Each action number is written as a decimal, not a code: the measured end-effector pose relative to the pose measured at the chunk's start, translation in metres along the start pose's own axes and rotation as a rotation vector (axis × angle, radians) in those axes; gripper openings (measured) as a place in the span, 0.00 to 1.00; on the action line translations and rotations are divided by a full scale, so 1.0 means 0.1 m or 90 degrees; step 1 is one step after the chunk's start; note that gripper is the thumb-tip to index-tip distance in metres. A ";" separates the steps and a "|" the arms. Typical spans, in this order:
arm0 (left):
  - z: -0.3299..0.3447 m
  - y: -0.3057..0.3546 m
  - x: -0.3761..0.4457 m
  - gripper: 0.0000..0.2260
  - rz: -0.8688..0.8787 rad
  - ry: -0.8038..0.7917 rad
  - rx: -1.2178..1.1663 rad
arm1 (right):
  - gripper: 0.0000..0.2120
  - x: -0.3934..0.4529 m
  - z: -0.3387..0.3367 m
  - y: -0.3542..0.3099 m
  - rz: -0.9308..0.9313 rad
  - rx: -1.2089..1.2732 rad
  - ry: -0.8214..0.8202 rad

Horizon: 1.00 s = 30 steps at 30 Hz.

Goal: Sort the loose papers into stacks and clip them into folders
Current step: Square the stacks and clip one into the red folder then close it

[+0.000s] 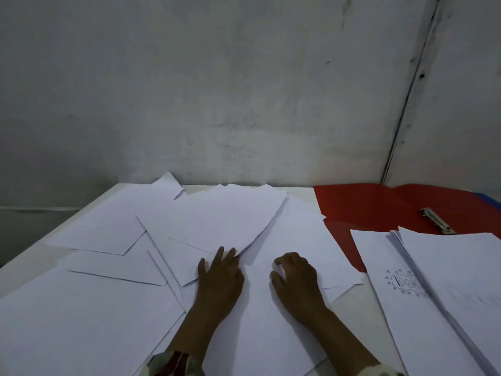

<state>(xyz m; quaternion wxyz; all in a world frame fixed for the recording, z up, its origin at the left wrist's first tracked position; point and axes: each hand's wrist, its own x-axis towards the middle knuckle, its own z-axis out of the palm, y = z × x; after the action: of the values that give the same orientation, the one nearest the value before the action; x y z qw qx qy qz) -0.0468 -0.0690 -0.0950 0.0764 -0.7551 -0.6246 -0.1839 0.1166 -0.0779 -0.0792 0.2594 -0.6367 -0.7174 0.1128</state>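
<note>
Several loose white papers [113, 226] lie scattered and overlapping across the white table. My left hand [219, 275] rests flat on them near the middle, fingers straight, tips touching the corner of a raised sheet [230, 218]. My right hand [295, 278] sits beside it on another sheet [271, 321], fingers curled downward onto the paper; whether it pinches the sheet is unclear. An open red folder [374, 204] with a metal clip [436, 221] lies at the back right. A stack of papers [447, 294], one with a small drawing, lies at the right.
A grey wall [244, 90] rises right behind the table. The table's left edge [54, 229] runs diagonally, with the floor beyond. A blue folder edge [488, 198] peeks out behind the red one at the far right.
</note>
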 end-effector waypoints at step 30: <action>-0.44 -0.29 -0.06 0.39 -0.569 0.012 -0.237 | 0.19 0.18 -0.38 0.29 0.289 0.370 0.067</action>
<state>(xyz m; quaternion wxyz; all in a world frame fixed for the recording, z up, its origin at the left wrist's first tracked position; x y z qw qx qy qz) -0.0841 -0.0831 -0.0599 -0.1409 -0.4122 -0.8435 -0.3141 0.1602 -0.0620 -0.0570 0.4340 -0.6842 -0.4821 0.3334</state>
